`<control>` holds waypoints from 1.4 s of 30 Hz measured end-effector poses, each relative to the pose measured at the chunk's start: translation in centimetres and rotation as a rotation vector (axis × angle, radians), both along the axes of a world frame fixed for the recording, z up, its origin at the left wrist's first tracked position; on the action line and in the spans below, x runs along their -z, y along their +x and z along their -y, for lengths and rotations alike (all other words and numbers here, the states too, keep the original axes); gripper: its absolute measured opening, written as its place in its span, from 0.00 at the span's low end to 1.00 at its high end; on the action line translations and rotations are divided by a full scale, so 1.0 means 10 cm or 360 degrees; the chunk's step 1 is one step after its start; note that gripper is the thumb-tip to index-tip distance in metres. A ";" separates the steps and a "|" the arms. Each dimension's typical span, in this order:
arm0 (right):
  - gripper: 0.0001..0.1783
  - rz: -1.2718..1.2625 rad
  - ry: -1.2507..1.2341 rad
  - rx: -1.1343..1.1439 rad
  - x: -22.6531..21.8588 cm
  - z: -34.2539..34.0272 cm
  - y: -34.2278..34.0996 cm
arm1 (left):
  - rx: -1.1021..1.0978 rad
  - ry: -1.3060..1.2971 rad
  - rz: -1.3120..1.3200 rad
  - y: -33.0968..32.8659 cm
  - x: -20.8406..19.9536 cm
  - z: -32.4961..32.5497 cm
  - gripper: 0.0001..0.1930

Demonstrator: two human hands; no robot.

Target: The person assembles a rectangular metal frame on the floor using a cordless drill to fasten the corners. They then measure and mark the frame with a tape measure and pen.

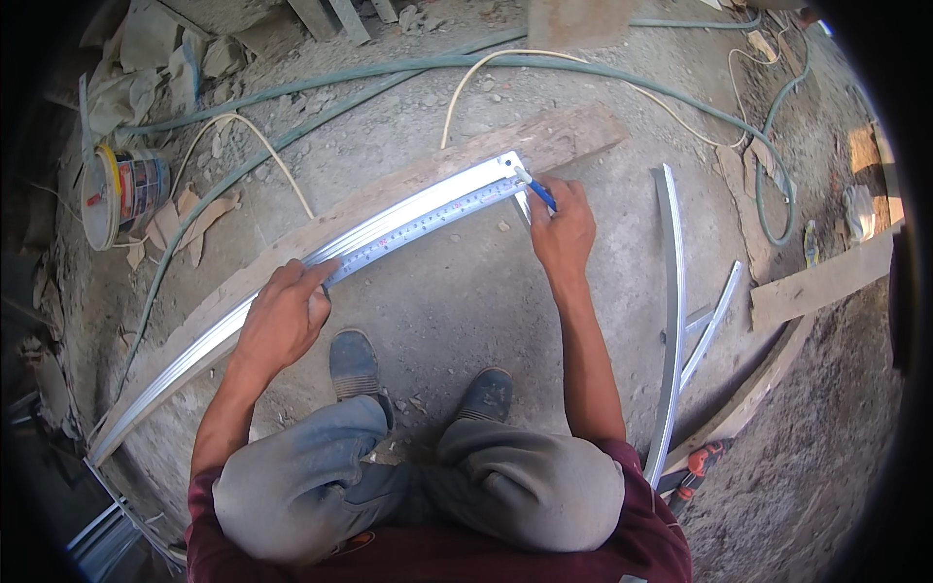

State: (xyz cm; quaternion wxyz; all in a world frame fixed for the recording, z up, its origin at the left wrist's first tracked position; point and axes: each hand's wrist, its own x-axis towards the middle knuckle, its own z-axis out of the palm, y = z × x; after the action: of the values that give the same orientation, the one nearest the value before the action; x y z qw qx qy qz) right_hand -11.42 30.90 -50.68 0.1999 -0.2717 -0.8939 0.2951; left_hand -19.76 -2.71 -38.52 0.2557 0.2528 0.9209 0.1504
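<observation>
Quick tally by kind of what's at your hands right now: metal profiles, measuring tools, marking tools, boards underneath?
Metal profile: 1, the long aluminium channel under the left hand
Metal ruler: 1, the ruler lying along the channel
Pen: 1, the blue pen in the right hand
Wooden plank: 1, the plank beneath the channel
Total: 4
</observation>
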 end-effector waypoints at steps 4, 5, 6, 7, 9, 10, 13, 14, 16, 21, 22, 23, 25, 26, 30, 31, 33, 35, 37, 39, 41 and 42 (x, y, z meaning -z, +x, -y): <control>0.13 0.0004 -0.0006 0.0006 -0.01 0.01 -0.01 | -0.0014 -0.0025 0.0007 0.00 -0.02 -0.01 0.22; 0.13 0.0011 -0.0009 0.0008 -0.01 0.01 -0.01 | -0.0015 -0.0027 0.0006 0.00 -0.02 -0.01 0.22; 0.13 0.0019 -0.0011 0.0009 -0.02 0.02 -0.01 | -0.0016 -0.0030 0.0004 0.00 -0.01 -0.01 0.22; 0.13 0.0032 -0.0007 0.0014 -0.02 0.02 -0.01 | -0.0016 -0.0030 0.0004 0.00 -0.01 -0.01 0.22; 0.13 0.0057 -0.0001 0.0023 -0.02 0.02 -0.01 | -0.0016 -0.0071 0.0022 -0.01 -0.01 -0.03 0.22; 0.13 0.0054 0.0005 0.0024 -0.02 0.02 0.00 | -0.0014 -0.0095 0.0030 -0.01 -0.03 -0.04 0.22; 0.13 0.0020 0.0008 0.0023 -0.02 0.02 0.01 | -0.0015 -0.0082 0.0046 -0.01 -0.05 -0.08 0.22; 0.13 -0.0006 -0.0001 0.0018 -0.01 0.02 0.00 | -0.0017 -0.0082 0.0043 -0.01 -0.04 -0.08 0.22; 0.13 -0.0023 -0.0026 0.0020 -0.02 0.03 -0.01 | -0.0018 -0.0084 0.0035 -0.01 -0.04 -0.07 0.23; 0.11 0.0003 -0.0086 0.0071 -0.07 0.03 0.00 | -0.0015 -0.0097 0.0049 -0.01 -0.03 -0.11 0.23; 0.11 -0.0007 -0.0082 0.0074 -0.06 0.03 0.00 | -0.0014 -0.0095 0.0055 -0.01 -0.03 -0.12 0.23; 0.12 -0.0016 -0.0077 0.0076 -0.05 0.04 0.00 | -0.0014 -0.0090 0.0049 -0.01 -0.03 -0.12 0.23; 0.12 -0.0006 -0.0064 0.0072 -0.05 0.04 0.00 | -0.0023 -0.0079 0.0037 0.00 -0.02 -0.10 0.23; 0.13 0.0013 -0.0056 0.0066 -0.06 0.05 -0.01 | -0.0018 -0.0083 0.0035 0.00 -0.03 -0.10 0.23; 0.14 0.0066 -0.0048 0.0056 -0.07 0.04 0.00 | -0.0001 -0.0089 0.0014 0.00 -0.01 -0.09 0.22; 0.13 0.0060 -0.0045 0.0056 -0.07 0.04 0.00 | 0.0003 -0.0089 0.0005 0.00 -0.01 -0.09 0.22; 0.13 0.0048 -0.0039 0.0058 -0.06 0.03 0.00 | 0.0003 -0.0095 -0.0007 0.00 -0.02 -0.10 0.22; 0.13 0.0024 -0.0036 0.0057 -0.05 0.05 0.00 | 0.0010 -0.0092 -0.0023 0.01 -0.01 -0.10 0.22; 0.12 -0.0010 -0.0019 0.0045 -0.04 0.05 0.01 | 0.0017 -0.0081 -0.0047 0.03 0.01 -0.10 0.22; 0.11 -0.0054 0.0016 0.0021 0.00 0.04 0.01 | 0.0020 -0.0116 -0.0068 0.06 0.00 -0.13 0.21; 0.11 -0.0068 0.0030 0.0024 0.01 0.03 0.01 | 0.0026 -0.0119 -0.0089 0.07 0.01 -0.14 0.21; 0.11 -0.0074 0.0038 0.0025 0.01 0.03 0.01 | 0.0035 -0.0104 -0.0097 0.07 0.01 -0.14 0.21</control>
State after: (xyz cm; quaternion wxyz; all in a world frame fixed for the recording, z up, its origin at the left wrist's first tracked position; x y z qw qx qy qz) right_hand -11.32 30.60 -50.77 0.2261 -0.2693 -0.8903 0.2892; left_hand -19.07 -1.33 -38.67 0.2372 0.2589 0.9299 0.1098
